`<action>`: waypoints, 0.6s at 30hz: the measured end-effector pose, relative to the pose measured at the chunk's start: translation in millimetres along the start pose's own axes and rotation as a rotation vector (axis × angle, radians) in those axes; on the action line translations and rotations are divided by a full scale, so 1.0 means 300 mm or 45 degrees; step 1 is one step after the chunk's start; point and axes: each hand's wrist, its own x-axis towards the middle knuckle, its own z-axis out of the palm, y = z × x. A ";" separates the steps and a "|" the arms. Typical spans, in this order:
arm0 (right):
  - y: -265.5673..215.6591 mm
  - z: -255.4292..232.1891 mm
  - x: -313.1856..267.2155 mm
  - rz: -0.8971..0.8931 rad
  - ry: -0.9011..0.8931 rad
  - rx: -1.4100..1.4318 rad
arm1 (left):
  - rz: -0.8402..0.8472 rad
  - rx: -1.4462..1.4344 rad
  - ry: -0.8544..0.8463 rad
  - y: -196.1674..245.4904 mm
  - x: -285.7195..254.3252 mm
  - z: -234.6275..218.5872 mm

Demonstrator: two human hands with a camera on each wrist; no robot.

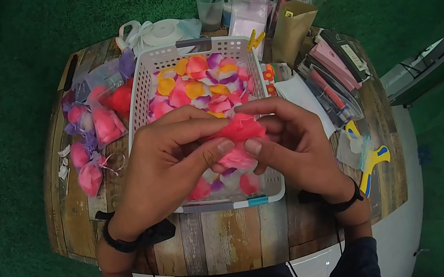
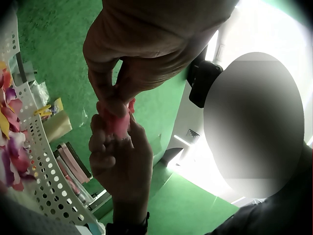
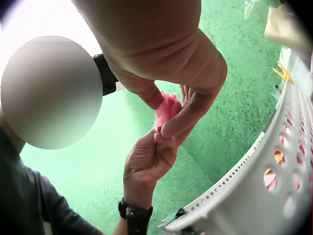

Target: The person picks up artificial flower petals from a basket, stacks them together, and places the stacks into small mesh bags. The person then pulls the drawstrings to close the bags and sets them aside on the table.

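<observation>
Both hands meet above the basket, holding a small pink pouch (image 1: pixel 240 135) of thin fabric with a frilled edge. My left hand (image 1: pixel 169 159) pinches its left side between thumb and fingers. On its other side, the thumb and fingers of my right hand (image 1: pixel 296 141) grip it. The right wrist view shows the bunched pouch (image 3: pixel 167 110) between the two hands, its top crinkled. Below lies a white perforated basket (image 1: pixel 138 108) with pink, orange, purple and white artificial petals (image 1: pixel 194 89) inside. Fingers hide part of the pouch.
Filled pouches (image 1: pixel 108 122) in pink and purple lie left of the basket. Behind it stand a ribbon roll (image 1: pixel 164 31), a clear cup (image 1: pixel 211 11) and a brown paper bag (image 1: pixel 292 30). A yellow clip (image 1: pixel 255 40) sits on the rim; a yellow-blue tool (image 1: pixel 376 162) lies right.
</observation>
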 end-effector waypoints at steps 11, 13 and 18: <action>0.030 -0.009 -0.023 -0.257 0.070 0.265 | -0.063 -0.593 -0.119 -0.031 0.007 0.009; 0.046 -0.052 -0.022 -0.530 -0.117 -0.088 | -0.096 -0.610 -0.129 -0.027 0.005 0.014; 0.029 -0.045 -0.006 -0.524 -0.051 -0.284 | 0.077 -0.221 -0.093 -0.035 0.006 0.019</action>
